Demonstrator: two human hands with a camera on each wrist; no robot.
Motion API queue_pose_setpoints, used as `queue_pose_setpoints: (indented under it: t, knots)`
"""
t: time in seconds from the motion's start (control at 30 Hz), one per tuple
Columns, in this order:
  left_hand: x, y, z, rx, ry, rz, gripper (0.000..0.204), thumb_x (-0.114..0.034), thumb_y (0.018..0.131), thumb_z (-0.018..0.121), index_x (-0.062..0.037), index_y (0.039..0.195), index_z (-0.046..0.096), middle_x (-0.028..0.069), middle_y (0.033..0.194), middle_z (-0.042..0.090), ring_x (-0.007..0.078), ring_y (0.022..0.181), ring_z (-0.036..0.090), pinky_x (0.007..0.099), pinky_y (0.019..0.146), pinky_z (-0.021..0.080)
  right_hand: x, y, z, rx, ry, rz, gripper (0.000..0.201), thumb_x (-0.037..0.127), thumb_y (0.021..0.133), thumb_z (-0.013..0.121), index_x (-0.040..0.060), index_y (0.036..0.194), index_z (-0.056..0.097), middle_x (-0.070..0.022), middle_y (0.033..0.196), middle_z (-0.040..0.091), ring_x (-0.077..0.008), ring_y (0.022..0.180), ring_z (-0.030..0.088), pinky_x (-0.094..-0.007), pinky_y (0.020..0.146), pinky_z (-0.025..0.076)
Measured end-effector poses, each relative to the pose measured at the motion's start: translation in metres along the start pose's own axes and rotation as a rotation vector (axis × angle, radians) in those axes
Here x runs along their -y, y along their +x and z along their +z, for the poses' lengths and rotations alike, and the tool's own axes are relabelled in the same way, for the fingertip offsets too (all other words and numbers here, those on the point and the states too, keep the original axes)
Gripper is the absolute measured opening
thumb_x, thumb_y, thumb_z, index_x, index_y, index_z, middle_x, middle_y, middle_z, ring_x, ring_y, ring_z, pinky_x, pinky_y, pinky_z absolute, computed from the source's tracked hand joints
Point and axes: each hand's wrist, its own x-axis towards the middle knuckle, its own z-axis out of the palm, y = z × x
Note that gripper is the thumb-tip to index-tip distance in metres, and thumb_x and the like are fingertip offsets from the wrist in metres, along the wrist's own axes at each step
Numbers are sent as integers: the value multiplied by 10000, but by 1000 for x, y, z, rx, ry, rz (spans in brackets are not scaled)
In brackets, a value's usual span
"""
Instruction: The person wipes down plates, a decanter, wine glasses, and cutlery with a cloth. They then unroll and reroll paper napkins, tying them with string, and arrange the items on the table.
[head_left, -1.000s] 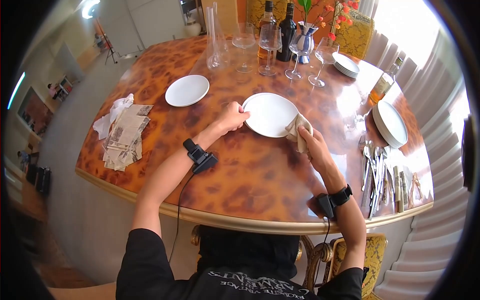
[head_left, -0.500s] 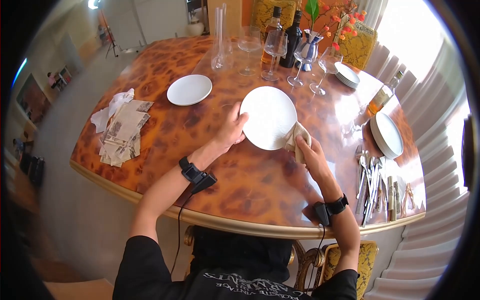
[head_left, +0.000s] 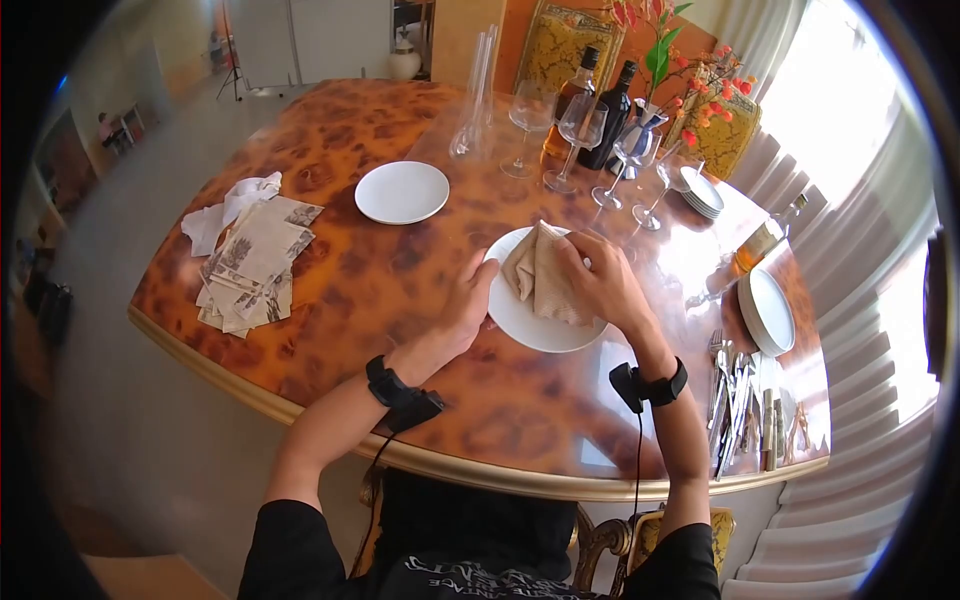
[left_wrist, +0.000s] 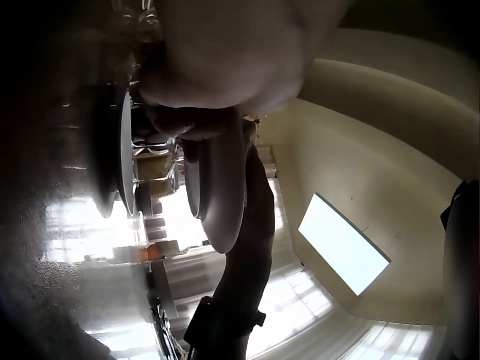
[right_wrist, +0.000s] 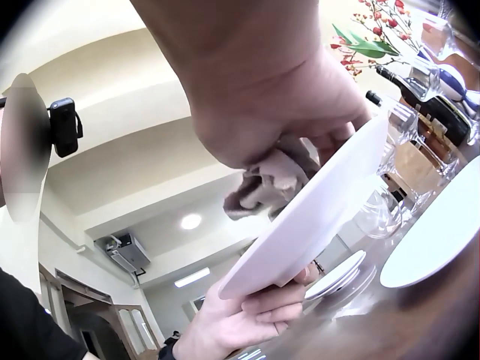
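Observation:
My left hand (head_left: pixel 468 298) grips a round white plate (head_left: pixel 520 325) at its left rim, thumb on the upper face and fingers underneath. The right wrist view shows the plate raised off the table and tilted, with fingers of the left hand (right_wrist: pixel 244 319) below it. A folded beige cloth (head_left: pixel 550 275) lies across the upper face. My right hand (head_left: pixel 605 280) holds this cloth against the plate, partly hiding it. In the right wrist view, crumpled cloth (right_wrist: pixel 270 184) shows under the right hand (right_wrist: pixel 277 112).
Another white plate (head_left: pixel 402 192) lies left of centre, papers (head_left: pixel 255 265) farther left. Wine glasses (head_left: pixel 580 125), a glass decanter (head_left: pixel 470 130), bottles (head_left: pixel 612 115) and a flower vase (head_left: pixel 640 135) stand at the back. Stacked plates (head_left: pixel 768 312) and cutlery (head_left: pixel 735 400) lie right.
The plate has come up off the table and nearer to me, held by the left hand. The cloth and right hand have moved from its lower right rim onto its face.

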Motion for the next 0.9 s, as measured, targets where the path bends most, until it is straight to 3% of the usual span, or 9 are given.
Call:
queue_pose_setpoints:
  t: [0.1,0.23,0.3,0.33,0.4,0.47,0.6,0.77,0.9]
  knots:
    - [4,1,0,-24,-22,-22,304,-278,1024,401,-90,1238,510,-14,766,586,43,499,512,203,356,328,-3,4,-2,-69,-114,43,254,211,939,588,-25,984,672,-158,883,662,-283,802,657,-374,740,499]
    - [7,2,-4,-11,36,-55,312,-267,1027,397,-73,1242,512,10,852,613,54,600,562,217,424,403,-3,3,-4,-54,-88,130,215,155,895,605,20,1052,663,-181,1091,645,-346,984,631,-402,843,491]
    - [11,3,-2,-36,50,-45,354,-285,1039,387,-39,1264,505,51,1010,628,88,825,613,255,646,509,3,-2,-5,-312,-464,-205,331,137,884,616,75,1209,604,-150,1292,571,-340,1111,583,-408,923,471]
    - [9,1,1,-37,42,-53,354,-285,1039,387,-39,1264,505,51,1010,628,88,825,613,255,646,509,1,-4,-10,-88,-439,-162,443,194,917,597,115,1345,510,-153,1469,419,-367,1301,450,-448,1043,400]
    - [3,-4,6,-49,-1,-10,408,-325,1054,372,-11,1287,492,84,1143,607,128,1029,589,303,881,486,9,-11,-8,56,-472,-239,450,254,945,562,115,1368,497,-172,1499,374,-372,1359,378,-474,1084,351]
    - [6,-4,5,-30,-6,39,424,-338,1059,361,-7,1289,492,86,1164,602,135,1058,580,311,909,474,7,-20,0,308,-511,-224,566,420,1003,437,88,1459,401,-212,1572,228,-380,1472,165,-538,1159,211]
    - [9,-6,9,3,15,196,434,-347,1069,332,-13,1298,487,91,1207,583,144,1093,565,316,926,470,-8,-20,28,237,-479,-252,705,472,997,429,-29,1477,304,-242,1566,217,-389,1468,168,-520,1168,199]
    - [12,-3,3,-47,-48,216,441,-347,1071,309,-12,1310,469,116,1230,566,173,1136,560,335,955,470,12,-24,39,311,-285,-406,749,508,976,460,-20,1484,299,-235,1555,252,-370,1466,190,-504,1172,213]
    - [9,6,1,-226,-190,204,390,-311,1074,329,6,1097,554,92,1042,607,147,955,592,318,871,485,8,-22,20,457,-238,-487,722,505,972,477,10,1479,336,-204,1540,308,-333,1459,230,-502,1168,235]
